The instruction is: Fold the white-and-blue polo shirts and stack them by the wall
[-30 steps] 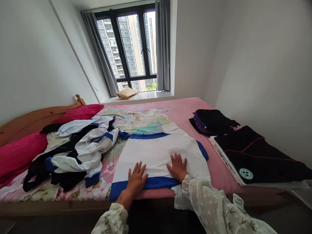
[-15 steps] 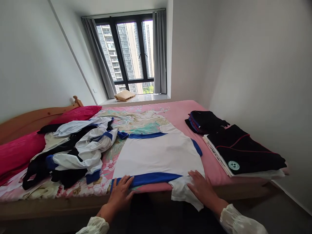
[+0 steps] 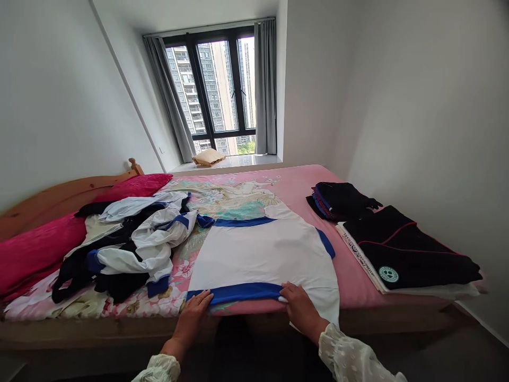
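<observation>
The white short-sleeved fabric shirt with blue side bands (image 3: 258,254) lies flat and unfolded on the pink floral-sheeted bed (image 3: 304,183). The person's left hand (image 3: 194,312) rests fingers together on its near blue edge; the right hand's (image 3: 301,307) fingers curl there, though whether either pinches cannot be told. A crumpled white, blue and black clothes heap (image 3: 153,249) seems left to sort; folded black garments (image 3: 417,252) look finished. White cloth overhangs the bed's near edge; pink sheet separates shirt and folded garments.
</observation>
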The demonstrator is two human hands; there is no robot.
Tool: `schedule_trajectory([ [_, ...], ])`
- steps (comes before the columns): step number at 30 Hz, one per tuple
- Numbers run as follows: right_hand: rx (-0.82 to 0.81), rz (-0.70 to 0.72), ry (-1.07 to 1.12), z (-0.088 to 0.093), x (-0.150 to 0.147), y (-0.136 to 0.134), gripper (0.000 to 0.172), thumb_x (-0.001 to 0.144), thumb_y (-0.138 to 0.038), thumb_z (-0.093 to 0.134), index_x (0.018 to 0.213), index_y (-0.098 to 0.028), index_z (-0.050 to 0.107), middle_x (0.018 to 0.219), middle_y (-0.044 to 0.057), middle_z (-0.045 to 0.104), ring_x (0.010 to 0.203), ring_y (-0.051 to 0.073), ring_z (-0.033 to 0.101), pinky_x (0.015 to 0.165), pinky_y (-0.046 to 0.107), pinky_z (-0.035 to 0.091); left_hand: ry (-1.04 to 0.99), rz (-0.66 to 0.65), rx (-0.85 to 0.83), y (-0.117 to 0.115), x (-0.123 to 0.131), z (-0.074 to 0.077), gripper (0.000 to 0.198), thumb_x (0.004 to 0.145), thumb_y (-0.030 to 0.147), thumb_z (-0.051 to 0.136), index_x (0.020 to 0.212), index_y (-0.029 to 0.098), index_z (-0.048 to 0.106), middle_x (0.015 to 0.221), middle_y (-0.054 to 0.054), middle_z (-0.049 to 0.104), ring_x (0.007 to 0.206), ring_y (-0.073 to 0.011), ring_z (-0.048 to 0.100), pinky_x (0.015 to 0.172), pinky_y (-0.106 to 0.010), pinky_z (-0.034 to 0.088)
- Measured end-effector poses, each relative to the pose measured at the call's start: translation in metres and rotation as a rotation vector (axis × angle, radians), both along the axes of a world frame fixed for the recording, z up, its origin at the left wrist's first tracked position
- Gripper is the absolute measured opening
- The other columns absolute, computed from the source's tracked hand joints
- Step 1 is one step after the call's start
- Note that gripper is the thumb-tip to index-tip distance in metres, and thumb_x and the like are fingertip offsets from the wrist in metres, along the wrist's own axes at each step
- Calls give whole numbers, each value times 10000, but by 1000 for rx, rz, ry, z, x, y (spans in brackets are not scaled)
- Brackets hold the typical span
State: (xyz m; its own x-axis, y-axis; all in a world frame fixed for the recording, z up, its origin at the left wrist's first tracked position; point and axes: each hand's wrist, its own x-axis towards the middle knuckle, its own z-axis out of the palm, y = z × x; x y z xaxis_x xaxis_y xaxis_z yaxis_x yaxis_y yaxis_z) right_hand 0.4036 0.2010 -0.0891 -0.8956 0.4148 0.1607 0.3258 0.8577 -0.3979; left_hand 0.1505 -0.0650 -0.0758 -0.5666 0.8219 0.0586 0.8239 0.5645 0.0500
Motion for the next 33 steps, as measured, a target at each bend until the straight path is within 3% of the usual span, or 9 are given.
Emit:
schedule_trajectory([
  [5, 46, -55, -53, 24, -1, -1, 367, 659, 7, 417, 912, -163, 622, 1044, 98, 610, 1007, 213, 540, 906, 306, 378, 88, 92, -49, 2, -5, 16, 525, 784, 28, 353, 1177, 253, 619, 1253, -58, 611, 1164, -217, 543, 974, -375, 410],
  [10, 44, -73, -193, 34, -1, 5, 315, 753, -16, 401, 899, -161, 640, 944, 97, 655, 901, 210, 592, 786, 285, 403, 56, 24, -81, -17, -21, 23, 575, 774, 22, 348, 1212, 294, 603, 1278, -12, 607, 1210, -196, 519, 1022, -368, 377],
  [14, 37, -83, -215, 33, 10, 7, 337, 806, -28, 361, 896, -172, 652, 891, 90, 669, 864, 214, 609, 724, 282, 402, 75, 8, -105, -39, -29, 12, 612, 774, 33, 339, 1277, 312, 550, 1369, 22, 515, 1273, -193, 468, 1085, -396, 325],
  [21, 51, -135, -190, 25, 28, 7, 339, 745, 9, 387, 917, -176, 612, 955, 75, 617, 927, 205, 552, 750, 273, 387, 174, -78, 28, -49, -38, -11, 464, 827, 154, 402, 1228, 284, 598, 1324, -22, 560, 1205, -231, 537, 1005, -422, 420],
  [27, 7, -79, -148, 21, 40, 3, 328, 688, -37, 427, 943, -174, 582, 984, 78, 588, 941, 205, 529, 786, 279, 377, 225, -138, 79, -53, -50, -17, 425, 837, 195, 419, 1202, 292, 616, 1296, -17, 588, 1152, -222, 580, 942, -381, 467],
  [33, -106, 29, -175, 7, 62, -11, 283, 738, -58, 410, 953, -177, 548, 919, 61, 621, 863, 185, 573, 748, 273, 381, 280, -154, 107, -69, -55, -19, 367, 837, 282, 477, 1163, 336, 636, 1255, -9, 623, 1117, -240, 600, 923, -392, 473],
])
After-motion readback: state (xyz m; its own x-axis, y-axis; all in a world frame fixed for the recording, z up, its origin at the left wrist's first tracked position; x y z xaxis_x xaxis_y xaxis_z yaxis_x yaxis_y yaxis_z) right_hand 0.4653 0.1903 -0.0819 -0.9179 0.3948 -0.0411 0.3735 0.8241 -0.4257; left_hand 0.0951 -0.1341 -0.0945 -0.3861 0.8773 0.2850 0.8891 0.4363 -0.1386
